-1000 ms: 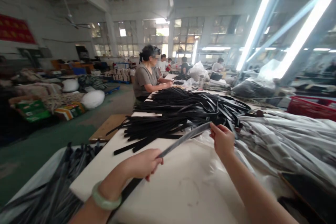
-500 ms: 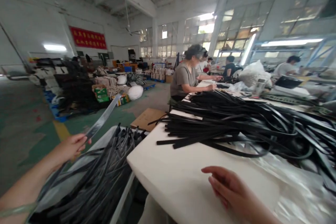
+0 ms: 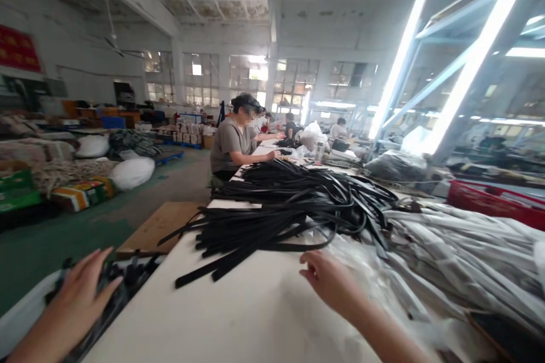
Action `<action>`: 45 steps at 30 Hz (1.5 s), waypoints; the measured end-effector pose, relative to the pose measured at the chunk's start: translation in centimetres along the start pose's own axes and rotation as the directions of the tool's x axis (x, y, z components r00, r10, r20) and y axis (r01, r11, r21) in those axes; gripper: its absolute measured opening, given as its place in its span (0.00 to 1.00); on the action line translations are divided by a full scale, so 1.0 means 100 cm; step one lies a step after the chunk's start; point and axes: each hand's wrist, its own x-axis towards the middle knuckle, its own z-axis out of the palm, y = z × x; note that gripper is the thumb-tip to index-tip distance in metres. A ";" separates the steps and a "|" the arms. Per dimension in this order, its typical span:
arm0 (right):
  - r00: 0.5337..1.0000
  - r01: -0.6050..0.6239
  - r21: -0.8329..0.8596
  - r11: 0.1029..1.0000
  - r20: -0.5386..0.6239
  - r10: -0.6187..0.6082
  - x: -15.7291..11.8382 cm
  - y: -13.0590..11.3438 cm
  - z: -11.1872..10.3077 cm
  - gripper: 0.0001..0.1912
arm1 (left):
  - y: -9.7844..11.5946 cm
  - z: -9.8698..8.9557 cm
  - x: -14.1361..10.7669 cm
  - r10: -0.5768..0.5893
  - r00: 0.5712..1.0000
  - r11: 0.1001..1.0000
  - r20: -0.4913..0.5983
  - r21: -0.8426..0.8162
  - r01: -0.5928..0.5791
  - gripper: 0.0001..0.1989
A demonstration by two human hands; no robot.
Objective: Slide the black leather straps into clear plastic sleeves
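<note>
Left hand (image 3: 75, 302) is fanned out at the wearer's 10 o'clock, over a lower bunch of dark strips (image 3: 135, 278). Right hand (image 3: 330, 281) is loosely curled at 1, can't tell if the fingertips meet. Black straps (image 3: 289, 204) pile up at 12 on the white table (image 3: 204, 317). Imo, draw singles by a loose end.

From my remote station, I have my left hand (image 3: 80, 298) splayed past the table's (image 3: 200, 320) left edge, my right hand (image 3: 323, 278) loosely curled above it.
</note>
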 end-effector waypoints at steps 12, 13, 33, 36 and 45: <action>0.977 -0.208 0.069 0.976 -0.037 0.211 0.018 0.065 -0.045 0.02 | 0.331 0.047 -0.006 0.577 0.689 0.797 0.439 -0.488 -0.357 0.20; 0.986 -0.162 0.139 0.977 -0.013 0.165 0.016 0.057 -0.047 0.02 | 0.343 0.054 -0.007 0.584 0.685 0.782 0.437 -0.529 -0.329 0.22; 0.977 -0.215 0.966 0.145 0.213 0.030 0.005 0.025 -0.064 0.20 | 0.209 -0.028 -0.009 0.106 0.772 0.896 0.627 -0.396 0.199 0.28; 0.980 -0.170 0.964 0.203 0.144 0.138 0.010 0.029 -0.058 0.19 | 0.186 -0.040 -0.013 0.015 0.814 0.881 0.580 -0.393 0.264 0.27; 0.736 -0.110 0.730 0.674 -0.397 0.549 0.026 0.076 -0.042 0.15 | 0.133 -0.060 -0.028 -0.111 0.817 0.907 0.565 -0.279 0.316 0.26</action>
